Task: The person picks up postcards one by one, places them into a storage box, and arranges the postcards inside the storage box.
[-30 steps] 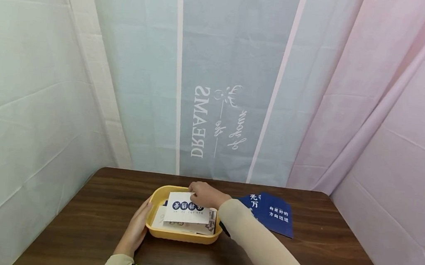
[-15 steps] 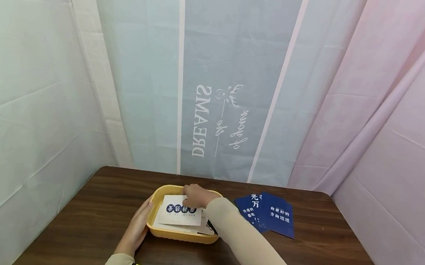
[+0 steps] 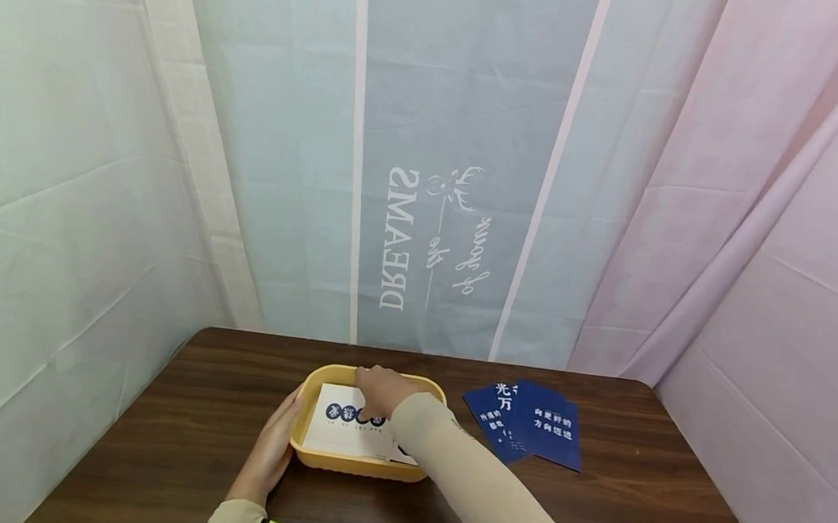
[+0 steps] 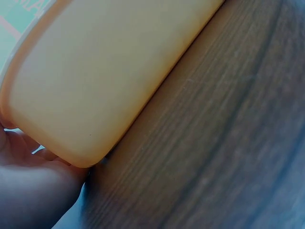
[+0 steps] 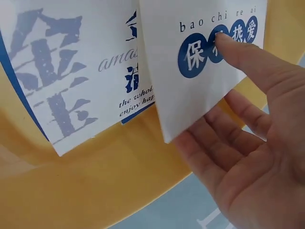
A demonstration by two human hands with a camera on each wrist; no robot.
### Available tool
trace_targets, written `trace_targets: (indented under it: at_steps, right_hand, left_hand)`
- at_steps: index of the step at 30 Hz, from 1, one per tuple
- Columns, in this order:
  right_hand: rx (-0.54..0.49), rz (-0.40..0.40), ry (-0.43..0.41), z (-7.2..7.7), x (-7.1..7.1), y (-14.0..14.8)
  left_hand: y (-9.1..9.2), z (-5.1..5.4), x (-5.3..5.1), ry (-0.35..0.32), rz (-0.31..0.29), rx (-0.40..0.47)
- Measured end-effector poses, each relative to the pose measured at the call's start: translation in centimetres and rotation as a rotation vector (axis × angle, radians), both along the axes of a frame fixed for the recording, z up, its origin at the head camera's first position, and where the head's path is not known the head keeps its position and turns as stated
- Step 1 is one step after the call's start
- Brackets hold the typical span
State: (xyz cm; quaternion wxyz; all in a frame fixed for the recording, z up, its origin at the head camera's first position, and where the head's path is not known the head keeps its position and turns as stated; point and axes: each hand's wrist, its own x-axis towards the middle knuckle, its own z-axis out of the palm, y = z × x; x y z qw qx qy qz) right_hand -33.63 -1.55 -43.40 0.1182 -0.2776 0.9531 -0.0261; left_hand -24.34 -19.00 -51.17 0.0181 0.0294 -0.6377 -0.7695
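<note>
My right hand [image 5: 257, 143] pinches a white card [image 5: 205, 81] printed with blue circles, thumb on its face and fingers behind it. The card is inside a yellow plastic basket [image 3: 366, 465], over other cards. In the right wrist view, a white card with large grey-blue characters [image 5: 52, 81] lies beside it. My left hand [image 3: 270, 445] rests along the basket's left outer wall. The left wrist view shows that hand [image 4: 38, 186] touching the corner of the basket wall [image 4: 95, 86]; its fingertips are mostly hidden.
Several blue cards with white lettering [image 3: 542, 427] lie overlapping on the dark wooden table [image 3: 637, 492], right of the basket. A printed cloth curtain [image 3: 466, 134] hangs behind the table, with pale cloth on both sides.
My right hand has moved left and down into the basket with the white card, which now covers the beige and patterned cards seen earlier. The left hand and basket stay about where they were.
</note>
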Motion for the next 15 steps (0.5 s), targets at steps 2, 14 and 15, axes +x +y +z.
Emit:
trace_targets:
  at_steps: [2,14,15]
  right_hand:
    - [0.036,0.006,0.032,-0.2,0.1,-0.2]
    - [0.195,0.004,0.155,-0.6,0.7,-1.3]
    - [0.201,0.000,0.157,-0.5,0.7,-1.3]
  left_hand:
    - [0.0,0.0,0.0,0.003,-0.006,-0.005]
    - [0.0,0.1,0.0,-0.005,-0.007,-0.001]
    - [0.0,0.1,0.0,-0.007,-0.007,-0.001]
